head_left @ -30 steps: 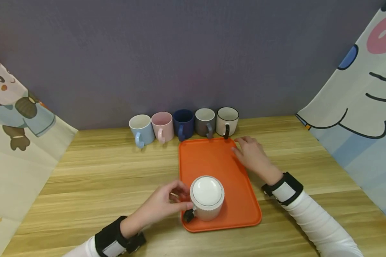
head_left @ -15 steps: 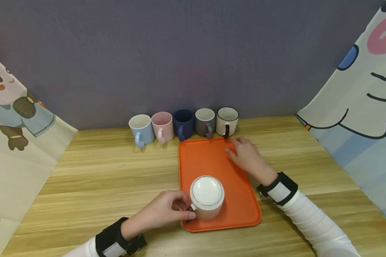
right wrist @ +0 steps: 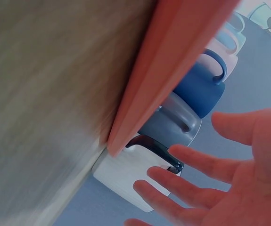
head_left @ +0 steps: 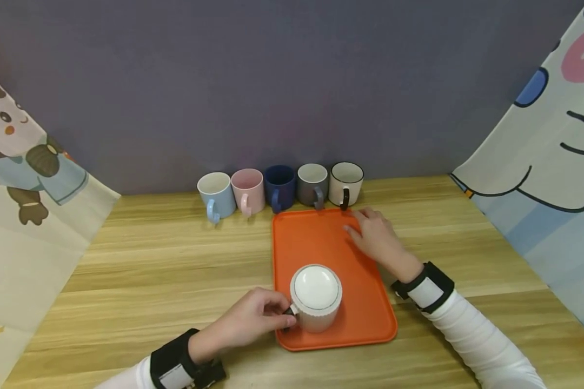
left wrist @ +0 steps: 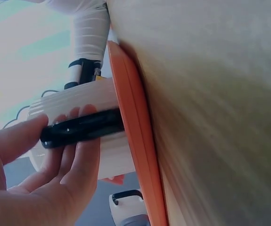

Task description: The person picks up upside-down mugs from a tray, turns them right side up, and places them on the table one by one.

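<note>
A ribbed off-white mug (head_left: 316, 302) with a flat, shiny white top face stands near the front of an orange tray (head_left: 316, 237); it appears upside down. My left hand (head_left: 253, 319) holds its black handle (left wrist: 83, 128), thumb on one side and fingers on the other, as the left wrist view shows. My right hand (head_left: 377, 237) is at the tray's far right corner, fingers extended and spread, gripping nothing. Whether its fingertips touch the rim cannot be told. Just beyond them stands a white mug (head_left: 346, 186) with a black rim and black handle.
Along the back of the wooden table (head_left: 175, 259), further mugs line up beside the white one: grey (head_left: 312, 186), dark blue (head_left: 279, 189), pink (head_left: 248, 192) and light blue (head_left: 216, 197). A grey wall (head_left: 292, 81) rises behind them. Printed cloths hang at both sides.
My left fingers have closed in on the black handle. My right hand has shifted slightly left over the tray's corner. The mugs and the tray have kept their places.
</note>
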{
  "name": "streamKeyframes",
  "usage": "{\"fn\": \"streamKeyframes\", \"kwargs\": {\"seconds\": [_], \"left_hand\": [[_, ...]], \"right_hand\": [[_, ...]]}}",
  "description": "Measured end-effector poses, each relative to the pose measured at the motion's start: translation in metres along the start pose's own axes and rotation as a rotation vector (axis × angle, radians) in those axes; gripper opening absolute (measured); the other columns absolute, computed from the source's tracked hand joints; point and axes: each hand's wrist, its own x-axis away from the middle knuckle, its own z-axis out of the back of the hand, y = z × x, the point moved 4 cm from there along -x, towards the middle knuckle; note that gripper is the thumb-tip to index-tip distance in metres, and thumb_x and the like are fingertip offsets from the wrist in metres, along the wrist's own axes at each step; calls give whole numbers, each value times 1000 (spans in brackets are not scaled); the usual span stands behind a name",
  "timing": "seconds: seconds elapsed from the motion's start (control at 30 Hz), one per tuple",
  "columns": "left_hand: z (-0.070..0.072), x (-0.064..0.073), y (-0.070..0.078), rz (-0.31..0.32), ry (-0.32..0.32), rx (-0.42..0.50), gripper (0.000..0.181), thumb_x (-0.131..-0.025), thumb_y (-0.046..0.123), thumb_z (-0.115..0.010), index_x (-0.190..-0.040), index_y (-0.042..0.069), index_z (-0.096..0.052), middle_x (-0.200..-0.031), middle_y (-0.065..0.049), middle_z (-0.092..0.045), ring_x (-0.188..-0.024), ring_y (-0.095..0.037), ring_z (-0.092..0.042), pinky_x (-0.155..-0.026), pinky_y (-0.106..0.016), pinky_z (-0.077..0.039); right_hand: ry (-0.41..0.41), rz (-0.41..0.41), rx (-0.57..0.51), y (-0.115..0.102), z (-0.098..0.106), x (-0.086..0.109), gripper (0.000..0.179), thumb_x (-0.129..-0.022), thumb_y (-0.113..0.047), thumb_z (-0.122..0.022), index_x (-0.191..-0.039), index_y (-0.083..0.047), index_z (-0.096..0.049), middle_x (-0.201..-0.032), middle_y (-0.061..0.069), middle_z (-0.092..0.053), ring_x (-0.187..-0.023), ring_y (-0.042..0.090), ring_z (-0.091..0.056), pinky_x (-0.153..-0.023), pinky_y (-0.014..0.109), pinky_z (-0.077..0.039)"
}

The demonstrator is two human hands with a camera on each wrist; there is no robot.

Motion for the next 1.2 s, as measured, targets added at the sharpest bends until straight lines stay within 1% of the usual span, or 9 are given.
{"fn": "streamKeyframes", "kwargs": {"seconds": [0.3,0.53,0.7,0.77,0.87,0.93,1.03,1.1,1.2], "left_hand": [[1,-2,3,-23,32,-17,12,-88,15,-66,-84,4,-67,-82,-6,-67,-74,-2,-56,-66,-17,-46],[4,-3,3,-1,86,-12,12,-90,13,-63,-88,3,-68,-85,-8,-69,-78,-5,-61,-70,-20,-51],[11,-12,2,2,147,95,15,-94,9,-58,-94,-4,-64,-89,-16,-69,-80,-12,-65,-75,-28,-55],[16,-18,2,-16,177,147,17,-95,7,-55,-96,-8,-62,-90,-22,-68,-79,-13,-65,-75,-29,-55],[23,-26,3,-45,226,212,20,-96,5,-52,-97,-14,-59,-89,-25,-66,-76,-12,-64,-73,-27,-55],[27,-31,4,-52,257,280,22,-97,4,-50,-98,-17,-56,-86,-22,-66,-74,-11,-63,-72,-26,-54],[32,-38,4,-40,296,406,23,-97,2,-47,-97,-20,-53,-81,-11,-65,-72,-11,-62,-72,-25,-54],[36,-42,3,-23,329,484,21,-97,1,-46,-97,-19,-52,-79,-5,-64,-71,-11,-63,-72,-25,-54],[41,-47,4,0,374,561,19,-98,0,-45,-97,-17,-53,-78,-1,-65,-71,-11,-63,-73,-25,-54]], "right_hand": [[-2,-5,6,3,1,2,45,-91,-29,-62,-122,4,-58,-112,28,-58,-98,45,-57,-77,57,-50],[1,-16,5,4,2,3,44,-91,-29,-63,-120,4,-59,-112,29,-58,-97,46,-57,-75,57,-50],[39,-30,14,5,5,3,41,-91,-28,-62,-117,4,-60,-109,28,-60,-93,46,-58,-71,57,-51],[64,-35,7,4,7,2,40,-91,-27,-63,-116,4,-61,-107,28,-61,-92,46,-59,-71,57,-51],[102,-35,-3,3,10,1,37,-91,-26,-63,-114,3,-63,-105,27,-62,-90,45,-60,-71,56,-51],[121,-41,-5,3,11,1,36,-91,-25,-62,-113,3,-63,-104,26,-63,-89,45,-60,-70,56,-51],[134,-66,-15,2,14,1,35,-92,-25,-60,-113,3,-62,-104,26,-63,-89,45,-61,-69,56,-51],[133,-91,-25,2,15,0,36,-93,-26,-59,-114,4,-61,-105,26,-64,-90,45,-61,-70,56,-51],[124,-126,-38,2,15,1,38,-95,-27,-56,-116,4,-59,-106,25,-64,-90,43,-62,-69,55,-51]]}}
